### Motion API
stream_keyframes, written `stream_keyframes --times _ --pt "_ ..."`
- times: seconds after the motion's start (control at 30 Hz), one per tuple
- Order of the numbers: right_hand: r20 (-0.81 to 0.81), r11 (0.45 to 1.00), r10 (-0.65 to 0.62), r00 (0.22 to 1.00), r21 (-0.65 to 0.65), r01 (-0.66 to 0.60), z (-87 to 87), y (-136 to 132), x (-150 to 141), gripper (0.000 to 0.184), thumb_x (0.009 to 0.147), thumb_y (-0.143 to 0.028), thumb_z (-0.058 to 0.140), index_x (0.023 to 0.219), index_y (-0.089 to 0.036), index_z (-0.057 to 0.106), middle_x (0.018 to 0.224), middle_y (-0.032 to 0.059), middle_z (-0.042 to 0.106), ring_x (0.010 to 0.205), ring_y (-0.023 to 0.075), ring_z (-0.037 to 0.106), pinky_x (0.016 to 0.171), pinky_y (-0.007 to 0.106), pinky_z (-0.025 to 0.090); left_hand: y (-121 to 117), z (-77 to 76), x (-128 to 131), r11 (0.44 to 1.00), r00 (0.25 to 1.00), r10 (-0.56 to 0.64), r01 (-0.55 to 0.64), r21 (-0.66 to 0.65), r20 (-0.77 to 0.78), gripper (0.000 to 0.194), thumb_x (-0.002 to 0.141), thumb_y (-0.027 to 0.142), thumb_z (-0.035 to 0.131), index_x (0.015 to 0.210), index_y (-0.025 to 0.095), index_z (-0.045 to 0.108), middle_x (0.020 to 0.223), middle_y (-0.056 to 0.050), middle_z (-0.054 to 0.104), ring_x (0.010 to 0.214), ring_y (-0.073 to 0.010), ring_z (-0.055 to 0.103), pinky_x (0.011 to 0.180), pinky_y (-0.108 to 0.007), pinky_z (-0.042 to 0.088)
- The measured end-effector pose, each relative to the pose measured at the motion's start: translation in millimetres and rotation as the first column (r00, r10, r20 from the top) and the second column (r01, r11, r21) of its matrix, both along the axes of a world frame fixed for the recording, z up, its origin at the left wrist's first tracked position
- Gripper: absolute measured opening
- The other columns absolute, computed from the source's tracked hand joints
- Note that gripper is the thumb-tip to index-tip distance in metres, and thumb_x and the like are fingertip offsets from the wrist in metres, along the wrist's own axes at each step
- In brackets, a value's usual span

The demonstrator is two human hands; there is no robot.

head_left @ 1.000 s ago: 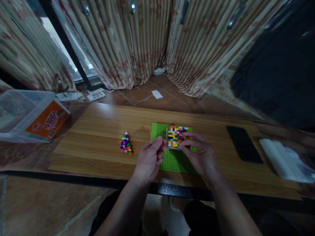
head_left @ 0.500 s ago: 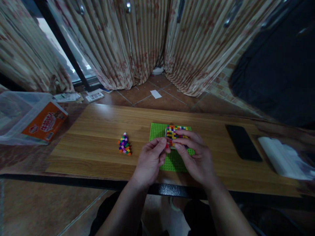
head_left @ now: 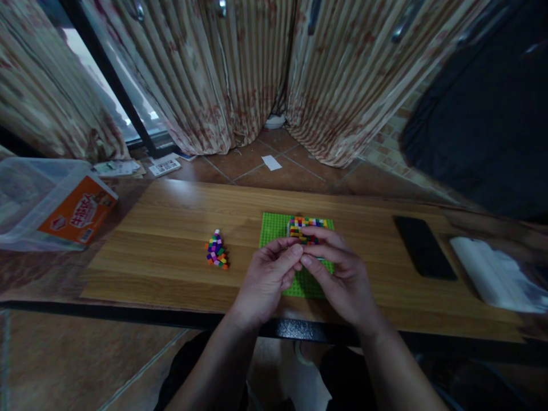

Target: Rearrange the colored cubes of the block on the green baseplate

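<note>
Over the green baseplate [head_left: 272, 224], the fingertips of both my hands meet in front of a block of small multicoloured toy bricks [head_left: 311, 221]. My left hand [head_left: 269, 274] is closed, thumb pressed to its fingers; the small red brick seen there earlier is now hidden by the fingertips. My right hand [head_left: 342, 274] has thumb and index finger brought close together at the left fingertips, other fingers reaching over the block. Whatever lies between the right fingertips cannot be made out. A loose pile of small coloured bricks [head_left: 217, 251] lies left of the baseplate.
The wooden table [head_left: 162, 240] carries a black phone [head_left: 423, 247] and a white packet [head_left: 488, 274] on the right. A clear plastic tub [head_left: 43, 200] with an orange label stands at the left. Curtains [head_left: 205, 80] hang beyond, with papers [head_left: 165, 166] on the floor.
My left hand has moved slightly right, bringing its fingertips to those of my right hand. The red brick it pinched is now out of sight. The brick pile looks unchanged.
</note>
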State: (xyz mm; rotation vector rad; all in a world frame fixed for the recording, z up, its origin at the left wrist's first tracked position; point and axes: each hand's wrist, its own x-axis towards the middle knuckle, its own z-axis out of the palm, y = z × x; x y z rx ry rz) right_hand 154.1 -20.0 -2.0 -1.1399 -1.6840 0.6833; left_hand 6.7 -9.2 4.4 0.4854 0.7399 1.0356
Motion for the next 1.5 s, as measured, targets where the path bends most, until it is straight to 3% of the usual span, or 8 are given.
stream_keyframes --times 0.3,0.47,0.57,0.7,0.97,1.5 --pt "0.0 0.999 -0.05 0.999 0.004 0.05 2.2 1.7 11.7 0.007 0.087 -0.026 0.07 0.09 -0.031 0.075 0.126 0.0019 0.065 0.119 0.0234 0.06 0.105 0.048 0.044 1.1 -2.7 -1.4 0.999 0.999 0.033 -0.034 -0.026 -0.04 0.035 0.071 0.042 0.081 0.084 0.011 0.069 0.061 0.003 0.055 0.042 -0.0003 0.032 0.039 -0.015 0.016" --pt "0.078 0.98 -0.197 0.977 0.001 0.198 -2.4 6.7 42.3 0.005 0.081 -0.031 0.076 0.086 -0.03 0.076 0.124 0.0023 0.066 0.118 0.0261 0.06 0.103 0.049 0.044 3.8 -1.8 -8.1 0.979 0.986 0.154 -0.16 -0.13 -0.061 0.032 0.072 0.036 0.079 0.086 0.01 0.068 0.062 0.002 0.055 0.045 -0.0015 0.035 0.039 -0.014 0.017" --pt "0.107 0.981 -0.193 0.975 -0.013 0.196 -8.2 8.8 51.3 0.006 0.08 -0.034 0.077 0.085 -0.031 0.077 0.125 0.0027 0.066 0.119 0.0272 0.059 0.102 0.051 0.045 5.4 -1.2 -10.1 0.963 0.979 0.198 -0.205 -0.176 -0.055 0.027 0.075 0.031 0.076 0.087 0.009 0.067 0.062 0.002 0.054 0.045 -0.0015 0.035 0.039 -0.014 0.018" --pt "0.166 0.988 -0.152 0.974 -0.005 0.155 -18.3 11.5 48.5 0.006 0.08 -0.035 0.077 0.083 -0.03 0.077 0.124 0.0032 0.065 0.119 0.0273 0.058 0.103 0.053 0.044 6.4 -1.2 -10.0 0.966 0.982 0.178 -0.186 -0.18 -0.06 0.024 0.077 0.03 0.074 0.088 0.01 0.067 0.063 0.002 0.054 0.045 -0.002 0.035 0.039 -0.014 0.019" --pt "0.231 0.98 -0.198 0.952 0.025 0.198 -27.3 16.1 42.5 0.004 0.082 -0.034 0.075 0.082 -0.03 0.076 0.122 0.0036 0.066 0.116 0.0282 0.058 0.101 0.057 0.043 4.6 -0.3 -9.7 0.969 0.983 0.173 -0.181 -0.17 -0.06 0.024 0.076 0.029 0.074 0.089 0.01 0.068 0.063 0.002 0.054 0.046 -0.0018 0.036 0.04 -0.014 0.019" --pt "0.195 0.978 -0.204 0.959 0.003 0.208 -29.8 16.6 38.3 0.007 0.082 -0.031 0.073 0.078 -0.026 0.074 0.12 0.0046 0.065 0.114 0.0257 0.062 0.1 0.048 0.044 4.3 -1.4 -9.7 0.968 0.983 0.174 -0.181 -0.176 -0.057 0.021 0.077 0.027 0.072 0.087 0.009 0.067 0.063 0.002 0.054 0.045 -0.0018 0.036 0.039 -0.015 0.018"
